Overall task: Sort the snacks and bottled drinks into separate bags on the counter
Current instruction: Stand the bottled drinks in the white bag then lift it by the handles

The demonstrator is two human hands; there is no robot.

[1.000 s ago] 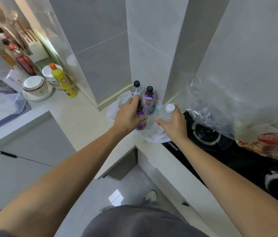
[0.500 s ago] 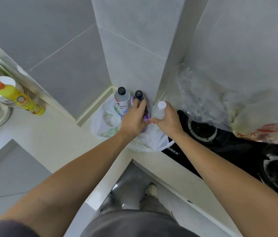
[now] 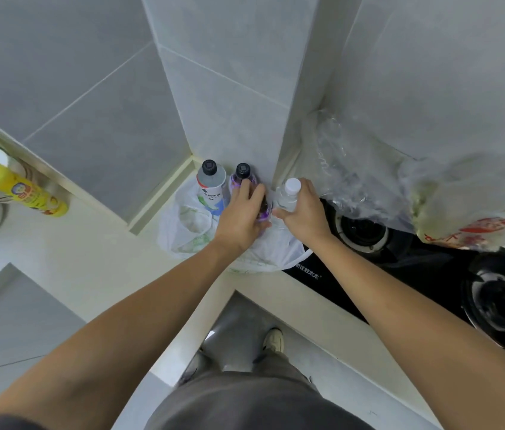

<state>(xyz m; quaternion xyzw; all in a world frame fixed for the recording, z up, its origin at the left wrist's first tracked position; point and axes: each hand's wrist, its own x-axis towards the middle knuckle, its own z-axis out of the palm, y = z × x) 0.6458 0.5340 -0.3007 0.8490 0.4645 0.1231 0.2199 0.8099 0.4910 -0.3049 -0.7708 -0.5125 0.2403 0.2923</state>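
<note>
Here, left hand grips purple bottle against wall corner.

Wall tiles: smooth ceramic-looking finish, satin grey, thin pale grout lines. Table: smooth cream surface, low sheen. White bag at centre: thin, crinkled plastic film, semi-opaque. Clear-bodied bottle at 12 o'clock within the bag: glossy plastic, black ribbed cap, printed label. Purple bottle: glossy plastic, black cap. White-capped bottle: clear plastic, matt white cap. Clear bag at 2 o'clock: transparent wrinkled film, strong highlights. Hob at 3 o'clock: glossy black glass-like top; burners dark metal. Yellow bottle at 9 o'clock: shiny plastic, orange cap.
</note>
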